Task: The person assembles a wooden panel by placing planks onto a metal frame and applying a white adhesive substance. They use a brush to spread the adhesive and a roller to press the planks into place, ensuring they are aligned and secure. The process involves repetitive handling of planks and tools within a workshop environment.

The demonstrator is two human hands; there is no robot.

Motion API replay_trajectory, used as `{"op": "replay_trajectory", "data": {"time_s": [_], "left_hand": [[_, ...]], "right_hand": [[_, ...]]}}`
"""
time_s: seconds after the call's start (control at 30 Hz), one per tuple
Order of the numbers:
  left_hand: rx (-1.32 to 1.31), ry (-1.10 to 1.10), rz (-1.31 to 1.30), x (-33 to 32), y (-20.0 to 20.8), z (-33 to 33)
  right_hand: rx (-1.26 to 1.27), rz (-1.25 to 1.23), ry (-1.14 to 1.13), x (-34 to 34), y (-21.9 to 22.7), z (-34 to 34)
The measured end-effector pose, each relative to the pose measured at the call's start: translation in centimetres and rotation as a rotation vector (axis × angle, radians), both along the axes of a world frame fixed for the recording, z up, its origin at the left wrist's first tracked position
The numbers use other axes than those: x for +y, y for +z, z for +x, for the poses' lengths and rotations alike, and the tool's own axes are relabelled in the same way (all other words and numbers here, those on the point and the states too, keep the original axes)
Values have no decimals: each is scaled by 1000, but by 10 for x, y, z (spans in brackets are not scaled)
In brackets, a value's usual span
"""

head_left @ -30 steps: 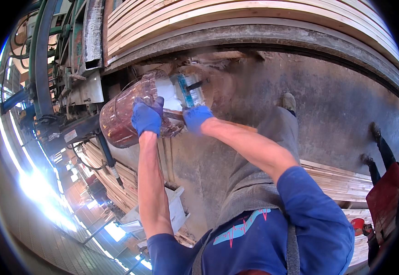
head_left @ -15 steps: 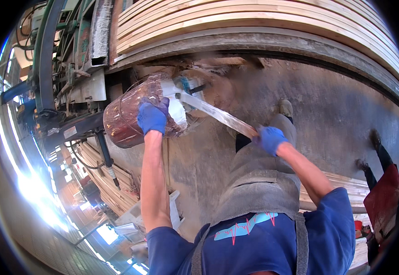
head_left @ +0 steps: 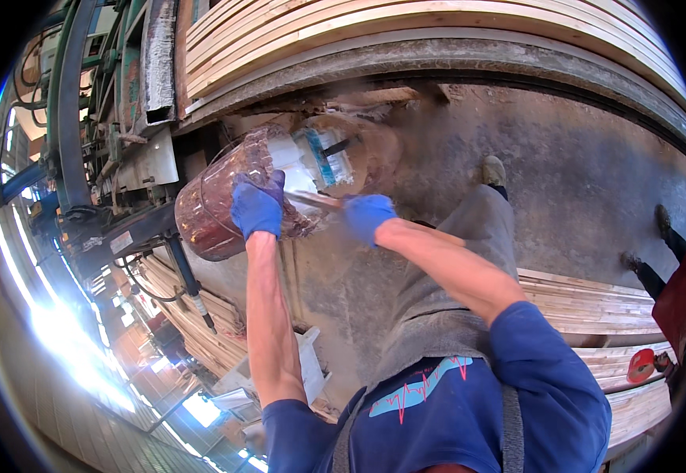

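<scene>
A reddish-brown bucket [head_left: 210, 202], crusted with dried residue, leans over with its mouth toward the right. My left hand [head_left: 257, 206], in a blue glove, is closed on the bucket's rim. Thick white stuff [head_left: 281, 151] shows at the mouth. In its blue glove, my right hand [head_left: 368, 217] is closed around a flat wooden stick [head_left: 321, 200], whose far end lies at the bucket's mouth beside my left hand. Just beyond the mouth rests a blue-edged tool with a dark handle [head_left: 319, 156], smeared with white, above a brown round container [head_left: 378, 150].
Long boards [head_left: 437, 31] are stacked on a metal-edged bench [head_left: 516, 67] along the far side. Machine frames [head_left: 67, 118] stand at left. More boards [head_left: 587, 303] lie at right, with a red round object [head_left: 641, 366] on them. Another person's legs [head_left: 666, 252] show at the right edge.
My right hand has moved left toward the bucket, bringing the stick's end to its mouth. The left hand keeps its hold on the rim. The bucket has barely shifted.
</scene>
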State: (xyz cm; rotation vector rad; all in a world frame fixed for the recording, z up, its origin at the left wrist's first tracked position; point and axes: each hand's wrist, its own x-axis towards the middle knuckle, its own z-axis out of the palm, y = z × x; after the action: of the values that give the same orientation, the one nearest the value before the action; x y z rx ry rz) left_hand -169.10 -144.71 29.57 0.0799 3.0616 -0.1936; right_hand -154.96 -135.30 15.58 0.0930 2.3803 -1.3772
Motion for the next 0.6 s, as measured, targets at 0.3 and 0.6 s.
{"op": "replay_trajectory", "data": {"time_s": [0.3, 0.6], "left_hand": [[6, -28, -10, 2, 2, -1], [-36, 3, 19, -4, 2, -4]], "right_hand": [[-341, 37, -122, 91, -12, 107], [-67, -7, 8, 75, 46, 93]]}}
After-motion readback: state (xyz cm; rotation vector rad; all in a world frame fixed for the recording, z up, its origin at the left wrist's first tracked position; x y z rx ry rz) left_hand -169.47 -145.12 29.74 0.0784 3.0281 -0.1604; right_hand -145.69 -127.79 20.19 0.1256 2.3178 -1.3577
